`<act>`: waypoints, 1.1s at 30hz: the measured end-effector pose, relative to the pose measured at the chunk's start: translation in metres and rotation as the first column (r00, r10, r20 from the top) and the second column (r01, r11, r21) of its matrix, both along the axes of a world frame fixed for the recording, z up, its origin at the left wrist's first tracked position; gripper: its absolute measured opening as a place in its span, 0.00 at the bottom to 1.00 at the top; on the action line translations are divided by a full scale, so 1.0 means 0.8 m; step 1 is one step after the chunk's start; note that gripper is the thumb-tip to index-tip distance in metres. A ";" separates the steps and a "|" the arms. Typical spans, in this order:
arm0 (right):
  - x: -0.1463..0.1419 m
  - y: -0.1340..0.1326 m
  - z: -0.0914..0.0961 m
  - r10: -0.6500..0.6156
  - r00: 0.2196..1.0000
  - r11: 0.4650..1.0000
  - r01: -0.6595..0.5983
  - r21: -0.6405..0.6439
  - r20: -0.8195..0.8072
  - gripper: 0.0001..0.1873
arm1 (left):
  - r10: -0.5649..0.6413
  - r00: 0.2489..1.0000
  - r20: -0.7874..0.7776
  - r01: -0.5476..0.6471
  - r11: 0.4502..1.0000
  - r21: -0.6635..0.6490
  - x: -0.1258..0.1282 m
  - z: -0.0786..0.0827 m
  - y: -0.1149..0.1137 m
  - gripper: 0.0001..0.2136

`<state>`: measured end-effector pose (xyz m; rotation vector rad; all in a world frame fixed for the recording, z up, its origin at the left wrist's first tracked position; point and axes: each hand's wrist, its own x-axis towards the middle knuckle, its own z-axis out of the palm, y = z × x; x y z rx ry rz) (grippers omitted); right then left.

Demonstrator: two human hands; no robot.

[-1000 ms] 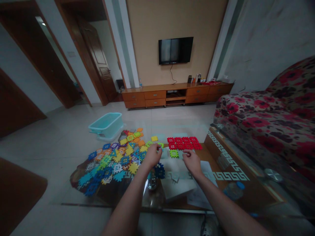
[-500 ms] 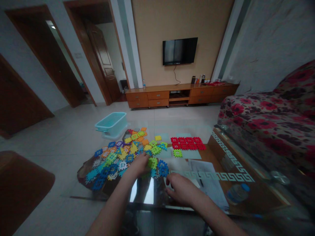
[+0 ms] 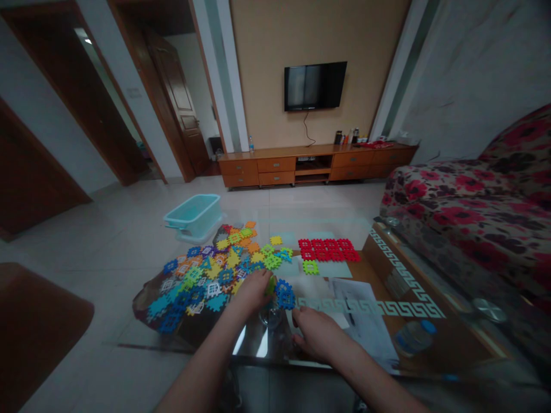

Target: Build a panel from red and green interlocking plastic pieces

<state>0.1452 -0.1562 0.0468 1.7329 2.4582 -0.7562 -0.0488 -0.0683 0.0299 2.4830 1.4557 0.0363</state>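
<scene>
Red plastic first: a block of toothed red tiles (image 3: 329, 250) lies flat on the glass table (image 3: 413, 311), two rows, roughly four across, edges meeting. Taken as landmark. This is the orderly part; whether the teeth are fully interlocked, too small to tell.

Just on its near side, toward the left end: one lime tile (image 3: 310, 268). Touching or merely beside, unclear. By the look of it, sorting or joining has only begun in that colour.

Left of the block: a broad heap of loose tiles (image 3: 215, 272), mixed colours, overlapping, not set in rows. Much the larger share, so most appears left to do.

Nearer the wearer than the block, and left of it: blue tile (image 3: 284, 295). Left hand (image 3: 258, 287) beside it, fingers bent at a yellow-green tile (image 3: 271, 285); cannot tell if the grip has hold of it.

Right hand (image 3: 316, 332), well on the near side of the block: fingers curled, thumb apart, grip partly spread, nothing seen in it.
</scene>
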 end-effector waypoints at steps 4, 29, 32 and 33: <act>0.001 -0.001 0.001 0.001 1.000 1.000 -0.002 -0.010 -0.020 0.17 | 0.019 1.000 -0.002 -0.019 1.000 -0.018 0.002 -0.004 0.002 0.19; 0.002 0.002 -0.005 -0.019 0.999 0.999 0.018 -0.029 -0.045 0.17 | 0.193 0.962 0.194 -0.212 0.974 0.081 -0.008 -0.011 0.015 0.16; 0.007 0.006 -0.006 -0.022 0.997 1.000 0.022 -0.002 -0.071 0.15 | 0.338 0.812 0.476 -0.398 0.917 0.028 -0.008 -0.001 0.019 0.12; 0.009 0.009 -0.005 -0.035 0.995 0.999 0.038 0.020 -0.098 0.14 | 0.382 0.721 0.578 -0.439 0.897 -0.045 -0.007 0.001 0.019 0.11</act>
